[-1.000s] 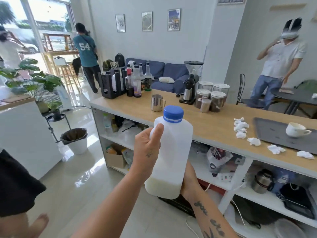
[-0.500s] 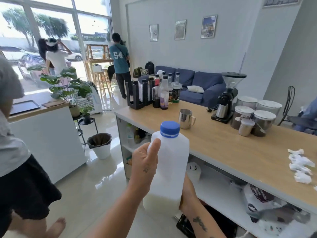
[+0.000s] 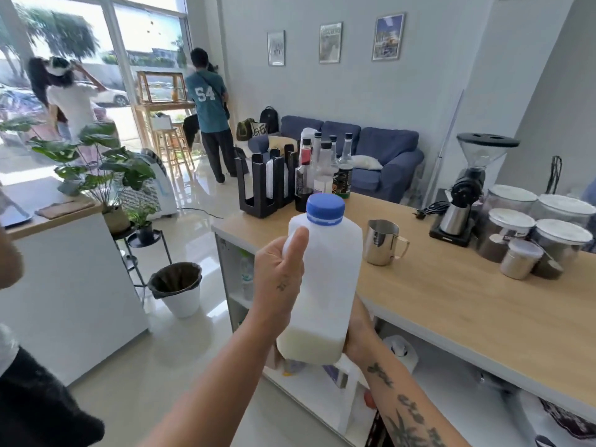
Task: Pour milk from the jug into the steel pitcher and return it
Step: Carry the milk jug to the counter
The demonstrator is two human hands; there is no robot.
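Note:
I hold a white plastic milk jug [image 3: 325, 279] upright in front of me, its blue cap [image 3: 325, 209] screwed on and a little milk at the bottom. My left hand [image 3: 280, 282] wraps its left side with the thumb up near the shoulder. My right hand [image 3: 358, 333] supports it from below and behind, mostly hidden by the jug. The steel pitcher [image 3: 382, 242] stands empty-looking on the wooden counter [image 3: 458, 304], just right of and beyond the jug, handle pointing right.
Syrup bottles [image 3: 325, 169] and black cup holders [image 3: 264, 185] stand at the counter's far left end. A coffee grinder [image 3: 467, 188] and lidded jars [image 3: 535, 233] sit to the right. A bin [image 3: 177, 288] is on the floor; people stand far back left.
The view has swung left and closer to the counter. The jug stays held upright in both hands and now sits nearer the steel pitcher.

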